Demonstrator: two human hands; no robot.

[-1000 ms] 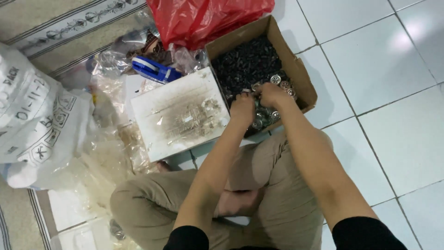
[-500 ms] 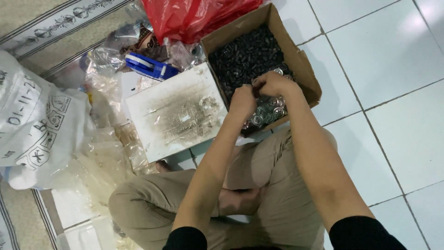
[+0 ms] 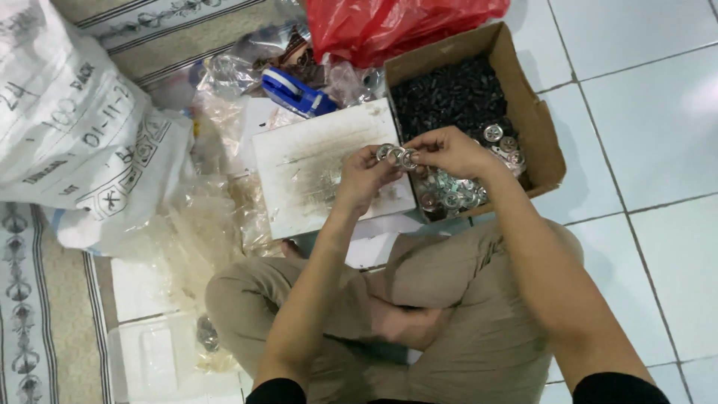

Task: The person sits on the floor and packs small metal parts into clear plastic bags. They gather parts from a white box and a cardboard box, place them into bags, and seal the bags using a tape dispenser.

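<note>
- My left hand (image 3: 364,176) and right hand (image 3: 447,152) pinch small shiny metal discs (image 3: 399,157) between closed fingertips, above a scuffed white board (image 3: 314,161).
- Since the earlier frame, both hands have lifted out of the cardboard box (image 3: 532,120).
- The discs: round, silvery, dimpled; more lie in the box beside dark granular pieces (image 3: 449,93).

**Colours by the brown box**

Brown cardboard box (image 3: 532,120) holds small black pieces (image 3: 449,93) and silver round washers (image 3: 449,198). Red plastic bag (image 3: 389,26), blue tape dispenser (image 3: 295,91), white stained board (image 3: 314,164), khaki trousers (image 3: 449,299), white tiled floor (image 3: 643,112).
</note>
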